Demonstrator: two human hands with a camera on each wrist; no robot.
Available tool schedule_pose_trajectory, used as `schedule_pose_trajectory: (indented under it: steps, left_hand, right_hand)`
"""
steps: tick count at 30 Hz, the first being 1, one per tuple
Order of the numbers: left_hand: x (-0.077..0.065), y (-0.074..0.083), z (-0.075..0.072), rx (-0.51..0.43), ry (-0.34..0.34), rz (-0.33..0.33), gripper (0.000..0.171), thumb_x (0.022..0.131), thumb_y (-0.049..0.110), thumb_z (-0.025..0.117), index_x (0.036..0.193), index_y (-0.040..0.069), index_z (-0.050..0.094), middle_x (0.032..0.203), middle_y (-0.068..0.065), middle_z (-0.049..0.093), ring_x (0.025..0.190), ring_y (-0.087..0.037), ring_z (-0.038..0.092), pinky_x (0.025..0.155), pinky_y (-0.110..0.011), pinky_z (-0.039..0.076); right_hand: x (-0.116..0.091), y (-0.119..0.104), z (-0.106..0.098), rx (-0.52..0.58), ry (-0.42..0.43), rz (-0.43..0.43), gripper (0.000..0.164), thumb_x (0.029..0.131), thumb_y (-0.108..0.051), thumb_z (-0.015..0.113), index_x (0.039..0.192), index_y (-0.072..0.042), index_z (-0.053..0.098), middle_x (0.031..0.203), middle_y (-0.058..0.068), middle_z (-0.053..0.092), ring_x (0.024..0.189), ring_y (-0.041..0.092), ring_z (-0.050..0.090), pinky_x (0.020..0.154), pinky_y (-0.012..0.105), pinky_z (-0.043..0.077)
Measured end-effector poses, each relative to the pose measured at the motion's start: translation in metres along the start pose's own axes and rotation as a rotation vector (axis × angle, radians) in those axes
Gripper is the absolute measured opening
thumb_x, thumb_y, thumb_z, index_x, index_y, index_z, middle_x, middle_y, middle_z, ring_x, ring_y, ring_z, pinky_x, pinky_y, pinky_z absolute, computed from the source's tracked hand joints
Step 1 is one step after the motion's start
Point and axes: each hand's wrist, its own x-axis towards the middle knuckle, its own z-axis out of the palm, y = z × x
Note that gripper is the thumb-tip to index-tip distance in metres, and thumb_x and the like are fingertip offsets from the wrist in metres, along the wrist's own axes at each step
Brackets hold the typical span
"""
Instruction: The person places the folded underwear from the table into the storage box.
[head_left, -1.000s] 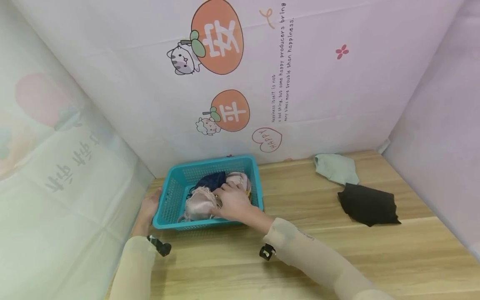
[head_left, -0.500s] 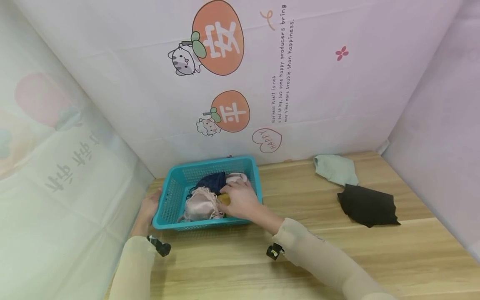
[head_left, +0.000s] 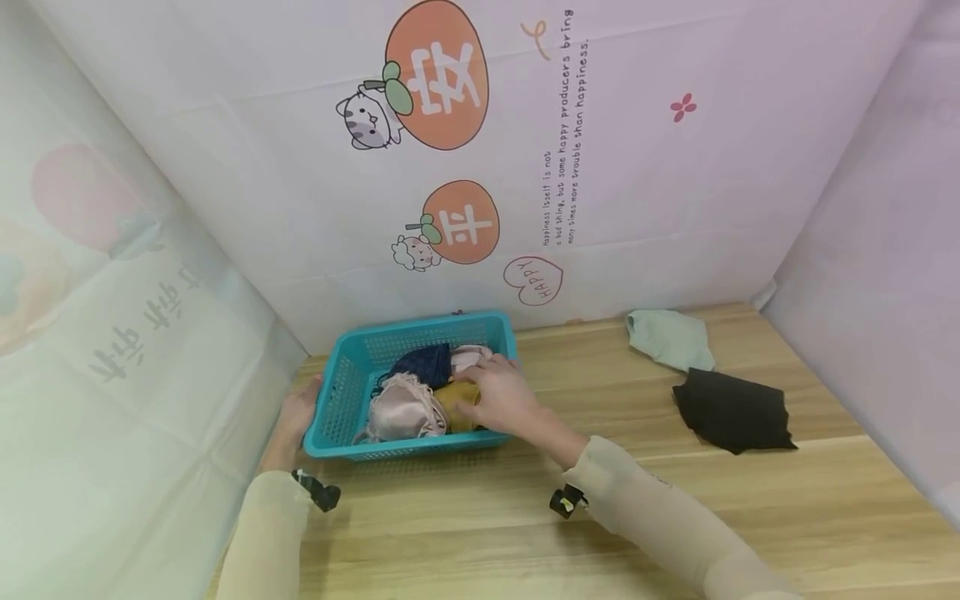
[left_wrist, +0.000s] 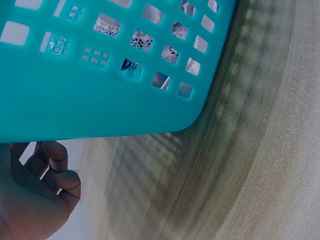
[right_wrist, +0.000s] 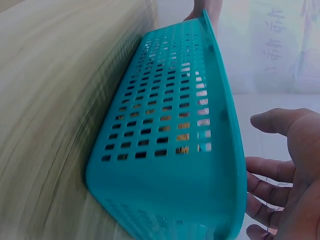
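A turquoise plastic basket (head_left: 341, 454) stands against the back wall. My left hand (head_left: 298, 408) holds its left end from outside; some fingers show curled in the left wrist view, and part of the hand is hidden by the basket. Inside lie a pale pink satin bra (head_left: 403, 410) with lace trim, a navy bra (head_left: 424, 365), another pale pink piece (head_left: 467, 357) and a mustard-yellow one (head_left: 452, 403). Over the right end hovers my right hand (head_left: 510, 400), fingers parted near the yellow and back pink pieces. Nothing shows between its thumb and fingers in the right wrist view.
On the wooden table (head_left: 465, 533), to the right, lie a folded pale green cloth (head_left: 671, 337) and a black cloth (head_left: 735, 410). Printed sheets form the back wall (head_left: 637, 208) and both sides.
My right hand has drawn back to the right across the basket's contents, uncovering the mustard-yellow piece. The left hand and basket have stayed in place.
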Motion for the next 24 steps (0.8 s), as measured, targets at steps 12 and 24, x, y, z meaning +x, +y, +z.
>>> schedule_pose_trajectory:
  steps: [12,24]
  left_hand:
    - [-0.003,0.004,-0.001,-0.009,-0.020,-0.066,0.097,0.092,0.081,0.016,0.158,0.010,0.025,0.161,-0.024,0.028,0.148,-0.046,0.028,0.121,-0.061,0.024]
    - [-0.006,0.003,0.001,-0.045,-0.013,-0.065,0.096,0.093,0.080,0.017,0.158,0.009,0.025,0.160,-0.025,0.030,0.147,-0.046,0.030,0.120,-0.061,0.027]
  right_hand:
    - [-0.011,0.021,-0.008,-0.031,0.047,0.011,0.042,0.086,-0.045,0.076,0.116,-0.017,0.072,0.102,0.000,0.070,0.099,0.021,0.061,0.096,0.051,0.050]
    - [-0.022,0.038,-0.021,-0.029,0.076,0.067,0.044,0.085,-0.045,0.076,0.118,-0.017,0.071,0.113,0.001,0.072,0.110,0.024,0.061,0.103,0.057,0.046]
